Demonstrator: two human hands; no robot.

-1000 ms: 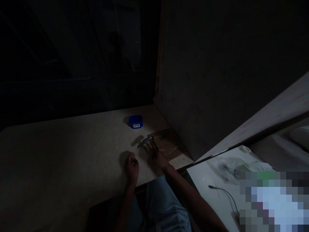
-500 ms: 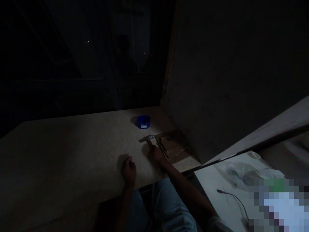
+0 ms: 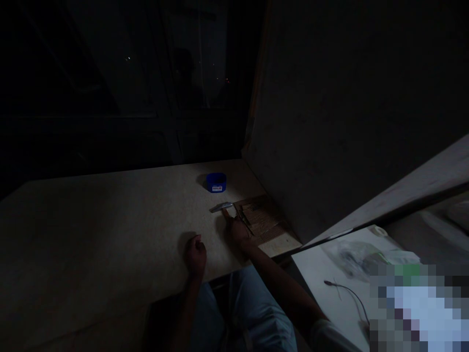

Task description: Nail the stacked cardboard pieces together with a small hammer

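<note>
My right hand (image 3: 238, 231) is wrapped round the wooden handle of a hammer (image 3: 222, 207). The hammer's slim metal head lies low over the tabletop, close to the left edge of a brown cardboard piece (image 3: 273, 234). Thin dark strips (image 3: 245, 217) rest on that cardboard beside the hand. To the left, my left hand (image 3: 196, 254) rests near the table's front part, its fingers curled in. Whether anything small is inside them is hidden in the dim light. Beyond the hammer stands a blue open container (image 3: 216, 183) with a white label.
The pale tabletop (image 3: 110, 220) reaches far left under a dark window. A large upright panel (image 3: 348, 122) borders it on the right. A white surface (image 3: 315, 274) at lower right carries a clear plastic bag (image 3: 351, 256), a roll of tape (image 3: 379, 231) and a dark cable (image 3: 346, 287).
The view has shifted slightly, so everything sits a little higher and to the left. Both hands keep their pose, and the hammer stays in my right hand.
</note>
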